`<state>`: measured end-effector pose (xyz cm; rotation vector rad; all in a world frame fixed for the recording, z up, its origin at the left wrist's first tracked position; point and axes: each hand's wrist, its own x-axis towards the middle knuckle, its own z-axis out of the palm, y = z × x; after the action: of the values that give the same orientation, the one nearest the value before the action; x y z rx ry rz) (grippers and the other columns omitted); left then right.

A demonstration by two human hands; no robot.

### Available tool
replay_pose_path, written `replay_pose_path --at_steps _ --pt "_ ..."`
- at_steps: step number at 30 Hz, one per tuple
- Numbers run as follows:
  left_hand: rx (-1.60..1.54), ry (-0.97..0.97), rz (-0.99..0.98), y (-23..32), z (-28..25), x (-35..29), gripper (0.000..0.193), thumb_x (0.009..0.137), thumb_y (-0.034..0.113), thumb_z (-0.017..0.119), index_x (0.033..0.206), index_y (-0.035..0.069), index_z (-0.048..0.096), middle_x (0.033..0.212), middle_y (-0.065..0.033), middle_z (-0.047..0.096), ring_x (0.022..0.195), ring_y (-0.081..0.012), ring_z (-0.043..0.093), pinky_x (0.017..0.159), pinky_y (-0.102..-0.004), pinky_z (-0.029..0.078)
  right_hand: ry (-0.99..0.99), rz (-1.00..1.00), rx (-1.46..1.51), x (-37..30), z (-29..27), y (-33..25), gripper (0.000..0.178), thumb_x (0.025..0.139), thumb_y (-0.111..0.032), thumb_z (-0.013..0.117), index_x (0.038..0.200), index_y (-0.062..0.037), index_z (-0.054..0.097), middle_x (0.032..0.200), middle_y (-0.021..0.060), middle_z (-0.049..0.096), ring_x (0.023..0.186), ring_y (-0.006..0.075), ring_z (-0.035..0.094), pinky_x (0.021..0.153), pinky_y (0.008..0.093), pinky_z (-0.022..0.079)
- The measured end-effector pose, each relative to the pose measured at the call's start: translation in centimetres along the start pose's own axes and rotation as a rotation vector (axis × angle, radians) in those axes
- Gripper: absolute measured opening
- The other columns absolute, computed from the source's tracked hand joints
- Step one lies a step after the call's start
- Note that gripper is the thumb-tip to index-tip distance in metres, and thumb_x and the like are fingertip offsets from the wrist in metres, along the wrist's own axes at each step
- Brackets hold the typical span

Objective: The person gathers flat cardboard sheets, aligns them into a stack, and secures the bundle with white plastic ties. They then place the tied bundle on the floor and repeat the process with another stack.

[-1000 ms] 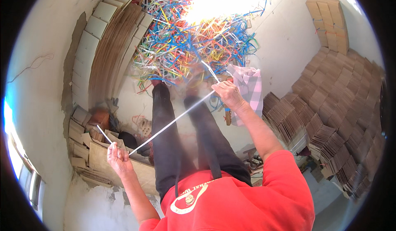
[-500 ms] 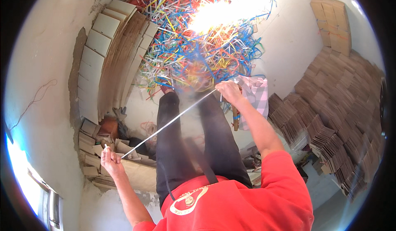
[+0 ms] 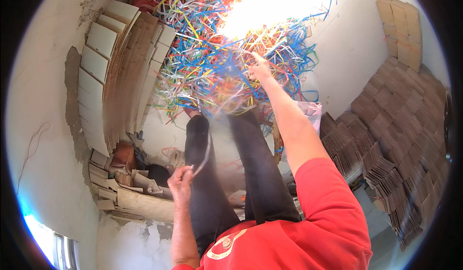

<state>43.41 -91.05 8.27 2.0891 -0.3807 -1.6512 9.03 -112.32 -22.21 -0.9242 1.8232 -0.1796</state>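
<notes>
My left hand (image 3: 181, 183) is closed in a pinch in front of my left thigh. It grips a white plastic strap (image 3: 208, 149), which curves up from the fingers and blurs toward the pile. At arm's length, my right hand (image 3: 261, 71) is over a big heap of coloured strapping strips (image 3: 202, 62), red, blue, yellow, green and white. Its index finger is stretched out and the other fingers are loosely bent. A pale strip (image 3: 241, 51) passes close to that fingertip; whether it touches is unclear.
Flat cardboard stacks (image 3: 132, 67) line the left wall. Bundles of brown cardboard pieces (image 3: 390, 120) fill the right side. Cardboard scraps (image 3: 144, 197) lie at lower left. A pink checked cloth (image 3: 311, 110) is beside my right forearm. Bright glare covers part of the heap.
The strap was taut between both hands and now hangs loose from the left. My right hand has moved forward over the heap; my left hand has come inward to the thigh.
</notes>
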Motion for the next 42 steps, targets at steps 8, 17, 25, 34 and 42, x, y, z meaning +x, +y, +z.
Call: replay_pose_path --at_steps 8,17,25,34,42 --pt "-0.028 -0.081 -0.057 -0.9 2.6 1.1 0.008 0.086 0.001 0.066 0.093 0.0 0.068 0.075 0.0004 0.061 0.065 -0.006 0.052 0.06 -0.0206 0.043 -0.053 0.161 0.557 6.1 1.7 -4.4 0.043 0.079 0.005 0.067 0.121 0.0031 0.058 0.103 0.0153 0.064 0.078 0.0212 0.068 0.064 0.0302 0.058" --pt "0.039 -0.11 -0.042 2.4 4.4 1.9 0.012 0.084 0.003 0.067 0.095 -0.001 0.068 0.081 -0.0004 0.064 0.075 -0.0065 0.055 0.069 -0.0226 0.046 0.289 0.075 1.121 -2.5 -2.2 -6.3 0.015 0.084 0.005 0.065 0.099 0.0035 0.064 0.086 0.0115 0.067 0.073 0.0206 0.068 0.062 0.0318 0.058" --pt "0.16 -0.213 0.154 5.6 7.3 3.9 0.02 0.085 0.004 0.062 0.104 0.0 0.067 0.095 -0.011 0.068 0.087 -0.0174 0.064 0.08 -0.0293 0.049 0.046 -0.17 0.323 -9.6 -4.1 -8.9 0.018 0.084 0.008 0.061 0.101 0.0048 0.065 0.078 0.0101 0.065 0.058 0.0109 0.063 0.045 0.0233 0.049" --pt "0.366 -0.205 0.485 6.8 8.9 6.7 0.066 0.073 0.016 0.077 0.134 0.006 0.053 0.135 -0.0139 0.053 0.124 -0.0285 0.047 0.104 -0.0383 0.038 0.123 -0.876 -0.315 1.9 1.3 -16.9 0.03 0.088 -0.017 0.061 0.116 -0.0056 0.063 0.108 0.0194 0.064 0.093 0.0322 0.063 0.082 0.0416 0.053" --pt "0.034 0.046 -0.033 -1.9 4.2 7.0 0.042 0.079 0.007 0.07 0.12 0.001 0.063 0.119 -0.0177 0.065 0.108 -0.0266 0.063 0.095 -0.0356 0.047 0.202 -1.002 -0.415 15.7 9.4 -31.6 0.03 0.088 -0.01 0.059 0.117 -0.0026 0.063 0.121 0.0213 0.061 0.11 0.037 0.06 0.09 0.047 0.051"
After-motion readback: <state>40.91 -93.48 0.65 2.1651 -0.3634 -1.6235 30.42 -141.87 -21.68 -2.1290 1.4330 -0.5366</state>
